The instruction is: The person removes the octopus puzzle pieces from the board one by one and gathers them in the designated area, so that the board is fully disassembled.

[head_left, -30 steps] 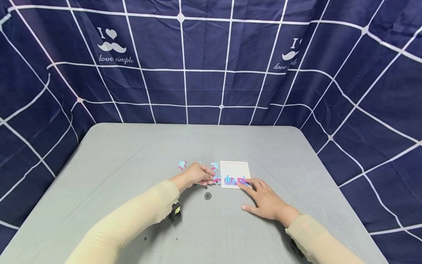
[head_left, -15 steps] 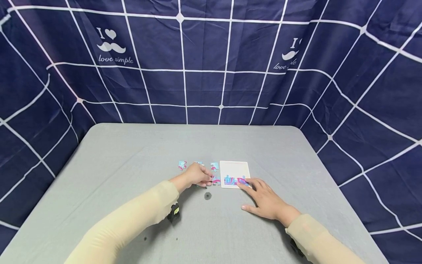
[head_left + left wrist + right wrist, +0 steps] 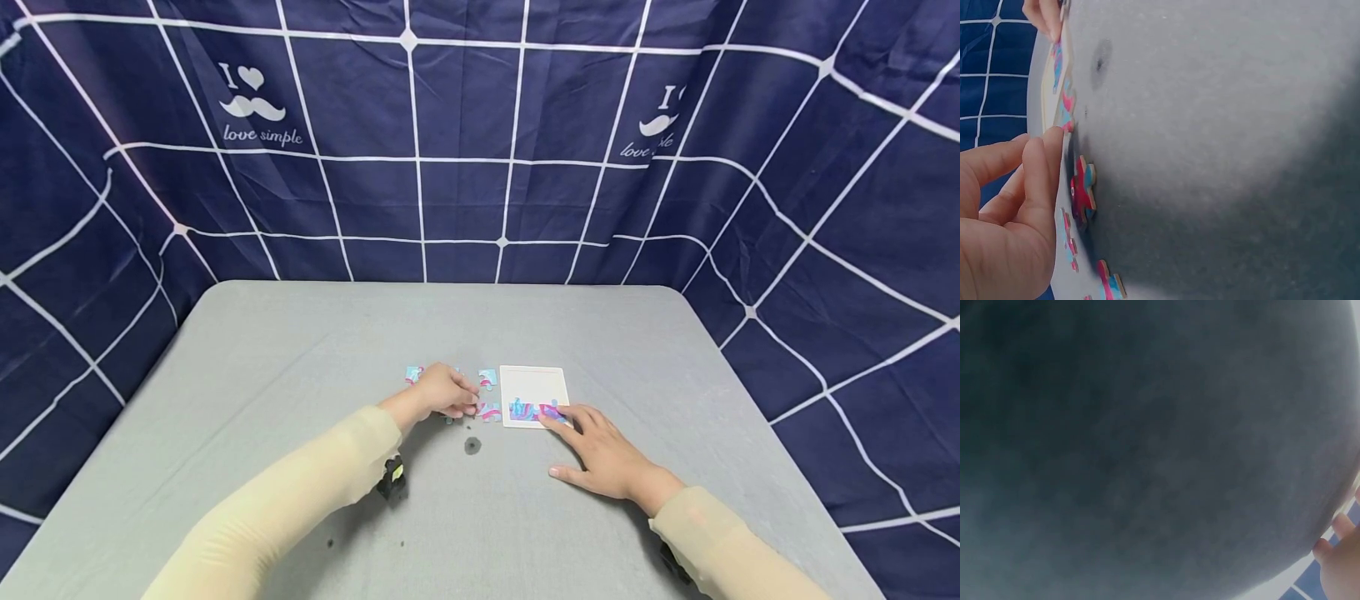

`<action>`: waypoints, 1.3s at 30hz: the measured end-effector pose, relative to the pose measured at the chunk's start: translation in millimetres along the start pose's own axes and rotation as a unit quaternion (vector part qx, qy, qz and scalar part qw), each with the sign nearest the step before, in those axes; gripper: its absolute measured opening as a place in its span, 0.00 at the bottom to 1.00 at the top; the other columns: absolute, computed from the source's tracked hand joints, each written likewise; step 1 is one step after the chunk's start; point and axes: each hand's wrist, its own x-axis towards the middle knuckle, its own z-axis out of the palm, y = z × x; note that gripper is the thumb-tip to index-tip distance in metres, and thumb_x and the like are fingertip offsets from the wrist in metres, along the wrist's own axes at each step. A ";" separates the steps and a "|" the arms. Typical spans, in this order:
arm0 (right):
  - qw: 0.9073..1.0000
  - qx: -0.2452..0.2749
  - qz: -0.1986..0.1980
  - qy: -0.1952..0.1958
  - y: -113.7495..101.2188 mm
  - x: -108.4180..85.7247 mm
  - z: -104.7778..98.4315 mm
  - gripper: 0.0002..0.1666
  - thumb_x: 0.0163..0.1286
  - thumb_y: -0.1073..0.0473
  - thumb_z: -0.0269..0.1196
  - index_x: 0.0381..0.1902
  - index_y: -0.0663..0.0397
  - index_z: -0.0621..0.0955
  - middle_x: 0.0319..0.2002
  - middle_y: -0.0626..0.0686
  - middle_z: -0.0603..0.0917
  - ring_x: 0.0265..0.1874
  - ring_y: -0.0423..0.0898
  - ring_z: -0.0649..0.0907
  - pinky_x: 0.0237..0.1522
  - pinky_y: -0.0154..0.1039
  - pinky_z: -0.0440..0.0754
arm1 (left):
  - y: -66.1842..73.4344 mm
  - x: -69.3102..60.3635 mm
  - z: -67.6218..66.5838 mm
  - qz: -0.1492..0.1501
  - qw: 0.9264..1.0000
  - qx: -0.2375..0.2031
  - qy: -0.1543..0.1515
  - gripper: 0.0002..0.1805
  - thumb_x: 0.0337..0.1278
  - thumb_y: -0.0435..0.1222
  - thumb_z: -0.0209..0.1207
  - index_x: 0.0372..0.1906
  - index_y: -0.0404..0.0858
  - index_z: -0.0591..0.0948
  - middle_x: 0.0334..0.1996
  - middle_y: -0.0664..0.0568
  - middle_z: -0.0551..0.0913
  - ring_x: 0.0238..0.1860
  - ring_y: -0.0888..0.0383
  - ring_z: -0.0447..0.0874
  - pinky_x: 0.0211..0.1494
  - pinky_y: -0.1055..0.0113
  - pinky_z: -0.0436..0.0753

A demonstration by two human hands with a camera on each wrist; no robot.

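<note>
My left hand [image 3: 447, 392] hovers just left of a pink-and-blue jigsaw piece [image 3: 490, 412], which lies beside the white puzzle tray [image 3: 534, 382]. In the left wrist view its fingers [image 3: 1036, 181] are loosely extended, with nothing seen between them, and a fingertip appears close to that piece. My right hand [image 3: 600, 450] rests its fingertips on the tray's lower right corner, over the joined puzzle pieces [image 3: 525, 411] along the tray's bottom edge. Only a few fingertips show in the right wrist view.
More loose jigsaw pieces lie on the grey table: one [image 3: 487, 379] left of the tray, another [image 3: 413, 374] farther left. Others are partly hidden by my left hand; a red-and-blue piece [image 3: 1084, 190] shows under it. A dark spot [image 3: 472, 446] marks the cloth.
My left hand has drawn back leftward from the piece near the tray, uncovering more of it. That piece sits slightly farther left than before. The right hand stays in place.
</note>
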 end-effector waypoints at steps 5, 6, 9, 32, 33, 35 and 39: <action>1.000 -0.003 -0.002 0.002 0.4 0.2 0.5 0.45 0.63 0.31 0.58 0.72 0.42 0.63 0.65 0.59 0.64 0.64 0.60 0.62 0.63 0.60 0.62 | 2.3 0.1 -1.2 0.013 1.000 -0.018 -0.011 0.08 0.55 0.25 0.62 0.41 0.28 0.84 0.29 0.43 0.86 0.31 0.55 0.87 0.32 0.67 0.86; 1.000 -0.004 -0.002 0.003 0.4 0.2 0.6 0.45 0.63 0.31 0.58 0.72 0.43 0.63 0.65 0.59 0.64 0.64 0.60 0.63 0.63 0.60 0.62 | 3.0 -0.3 -0.8 0.014 1.000 -0.022 -0.012 0.08 0.55 0.25 0.63 0.41 0.29 0.84 0.29 0.44 0.86 0.31 0.55 0.87 0.33 0.66 0.86; 1.000 -0.006 -0.001 0.000 0.2 0.0 0.3 0.45 0.63 0.30 0.57 0.72 0.42 0.62 0.65 0.59 0.64 0.64 0.59 0.63 0.63 0.60 0.62 | 3.9 -0.5 1.4 0.013 0.999 -0.033 -0.016 0.09 0.55 0.26 0.63 0.42 0.29 0.84 0.31 0.44 0.86 0.34 0.54 0.87 0.35 0.65 0.86; 1.000 -0.007 0.008 -0.014 -1.7 0.4 -3.4 0.46 0.63 0.30 0.57 0.73 0.41 0.61 0.66 0.58 0.63 0.65 0.59 0.62 0.64 0.60 0.61 | 10.3 12.4 32.2 0.011 0.997 -0.061 -0.049 0.16 0.58 0.31 0.63 0.51 0.31 0.81 0.39 0.43 0.86 0.40 0.55 0.86 0.34 0.68 0.85; 1.000 -0.007 0.007 -0.014 -1.6 0.5 -3.4 0.46 0.63 0.30 0.56 0.73 0.41 0.61 0.66 0.58 0.63 0.65 0.59 0.62 0.64 0.60 0.61 | 10.3 13.4 33.4 0.010 0.997 -0.062 -0.049 0.16 0.58 0.31 0.63 0.51 0.31 0.81 0.39 0.43 0.86 0.39 0.55 0.86 0.33 0.69 0.85; 1.000 -0.007 0.006 -0.013 -1.2 0.6 -3.2 0.46 0.63 0.30 0.56 0.73 0.41 0.61 0.66 0.58 0.63 0.65 0.59 0.62 0.64 0.60 0.61 | 10.5 15.1 35.7 0.007 0.997 -0.063 -0.049 0.16 0.58 0.31 0.63 0.51 0.31 0.81 0.38 0.43 0.86 0.38 0.56 0.86 0.33 0.69 0.84; 1.000 -0.006 0.004 -0.012 -0.5 0.9 -3.1 0.45 0.63 0.30 0.57 0.73 0.42 0.61 0.66 0.58 0.63 0.64 0.59 0.62 0.64 0.60 0.61 | 11.5 16.8 39.6 0.001 0.997 -0.069 -0.047 0.16 0.58 0.30 0.62 0.51 0.30 0.81 0.38 0.42 0.86 0.38 0.55 0.86 0.32 0.70 0.84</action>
